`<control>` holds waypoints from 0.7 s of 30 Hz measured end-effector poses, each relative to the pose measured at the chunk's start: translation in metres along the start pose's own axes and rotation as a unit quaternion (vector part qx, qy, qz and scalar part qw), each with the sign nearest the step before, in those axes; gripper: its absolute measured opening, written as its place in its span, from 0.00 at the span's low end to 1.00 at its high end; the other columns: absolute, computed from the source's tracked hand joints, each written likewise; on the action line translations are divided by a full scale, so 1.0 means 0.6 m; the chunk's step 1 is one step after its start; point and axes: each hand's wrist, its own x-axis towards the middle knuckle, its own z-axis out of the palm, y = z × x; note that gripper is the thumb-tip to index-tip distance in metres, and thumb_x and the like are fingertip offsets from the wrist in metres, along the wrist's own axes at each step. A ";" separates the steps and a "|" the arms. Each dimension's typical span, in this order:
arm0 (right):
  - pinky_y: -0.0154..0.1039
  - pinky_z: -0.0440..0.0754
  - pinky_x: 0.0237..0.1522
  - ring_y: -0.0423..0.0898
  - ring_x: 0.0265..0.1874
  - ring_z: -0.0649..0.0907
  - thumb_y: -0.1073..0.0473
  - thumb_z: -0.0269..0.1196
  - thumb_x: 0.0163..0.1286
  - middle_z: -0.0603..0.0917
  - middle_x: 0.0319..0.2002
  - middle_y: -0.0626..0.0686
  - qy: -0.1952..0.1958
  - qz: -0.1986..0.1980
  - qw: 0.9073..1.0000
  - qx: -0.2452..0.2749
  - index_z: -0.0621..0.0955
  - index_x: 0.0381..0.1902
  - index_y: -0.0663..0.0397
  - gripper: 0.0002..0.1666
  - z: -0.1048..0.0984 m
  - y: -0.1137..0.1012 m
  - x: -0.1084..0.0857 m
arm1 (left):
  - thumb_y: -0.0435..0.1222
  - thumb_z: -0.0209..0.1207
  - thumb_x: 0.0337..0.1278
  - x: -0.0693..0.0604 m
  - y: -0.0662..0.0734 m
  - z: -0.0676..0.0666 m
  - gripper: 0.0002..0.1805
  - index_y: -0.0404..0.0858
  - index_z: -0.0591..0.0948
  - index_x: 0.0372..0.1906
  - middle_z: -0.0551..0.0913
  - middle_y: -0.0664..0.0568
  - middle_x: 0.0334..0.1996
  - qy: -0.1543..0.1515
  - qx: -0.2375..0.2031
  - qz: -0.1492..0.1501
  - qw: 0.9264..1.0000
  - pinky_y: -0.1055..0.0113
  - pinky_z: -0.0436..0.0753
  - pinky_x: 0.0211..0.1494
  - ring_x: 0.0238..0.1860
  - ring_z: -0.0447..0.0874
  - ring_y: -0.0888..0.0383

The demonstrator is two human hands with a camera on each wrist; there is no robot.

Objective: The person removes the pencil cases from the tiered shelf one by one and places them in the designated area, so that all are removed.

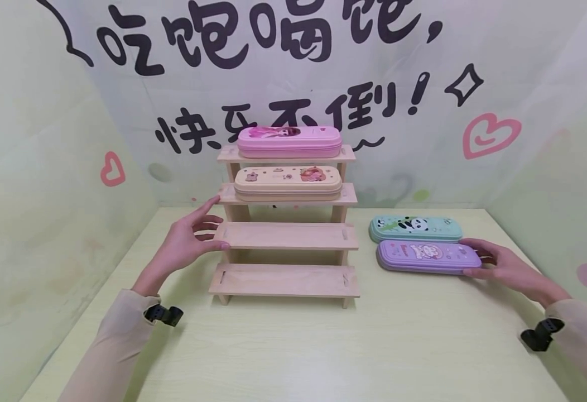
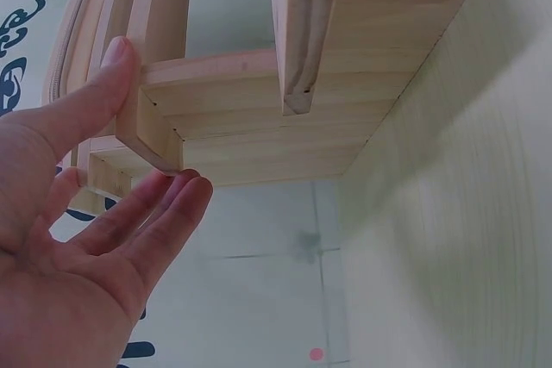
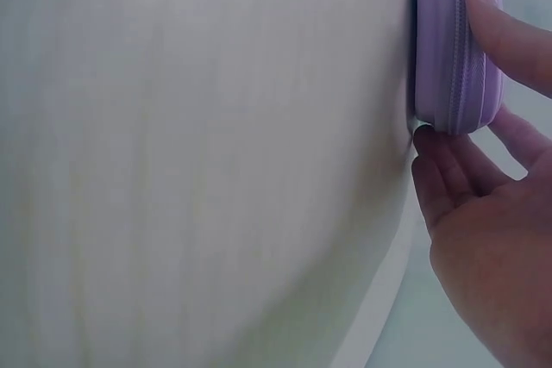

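Note:
My left hand [image 1: 185,237] grips the left end of a stepped wooden display rack [image 1: 283,282]. In the left wrist view, the thumb [image 2: 112,66] lies against a board's edge and the fingertips touch its end. At the right, my right hand [image 1: 506,267] pinches the right end of a purple pencil case [image 1: 426,257] lying on the table, thumb on its near side. Directly behind it lies a green pencil case [image 1: 414,226] with a panda. A pink pencil case [image 1: 288,142] sits on the top tier, and a cream pencil case [image 1: 288,183] on the tier below.
The pale table [image 1: 298,352] runs up to a printed backdrop [image 1: 404,162] with dark lettering. Side walls [image 1: 564,184] close in on the left and right. Both wrists wear small black cameras [image 1: 539,335].

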 end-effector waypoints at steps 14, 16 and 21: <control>0.24 0.76 0.46 0.39 0.53 0.74 0.55 0.72 0.72 0.72 0.68 0.70 -0.007 0.010 1.000 -0.007 0.62 0.80 0.65 0.48 -0.002 0.002 0.010 | 0.32 0.82 0.48 -0.003 0.004 -0.002 0.61 0.59 0.60 0.84 0.82 0.39 0.61 -0.002 -0.001 -0.001 1.000 0.55 0.87 0.61 0.61 0.83 0.42; 0.25 0.77 0.46 0.36 0.51 0.74 0.55 0.72 0.72 0.72 0.67 0.70 -0.006 0.009 1.000 -0.005 0.62 0.80 0.65 0.48 -0.002 0.003 0.010 | 0.33 0.82 0.48 -0.003 0.003 -0.002 0.61 0.60 0.60 0.84 0.82 0.39 0.61 -0.002 0.000 -0.001 1.000 0.59 0.87 0.61 0.61 0.83 0.41; 0.25 0.78 0.46 0.32 0.49 0.74 0.56 0.72 0.72 0.72 0.67 0.68 -0.006 0.007 1.000 0.002 0.62 0.80 0.66 0.48 -0.003 0.004 0.010 | 0.34 0.82 0.48 -0.001 0.001 -0.003 0.61 0.62 0.60 0.84 0.82 0.39 0.61 -0.002 -0.002 -0.003 1.000 0.57 0.86 0.61 0.62 0.82 0.40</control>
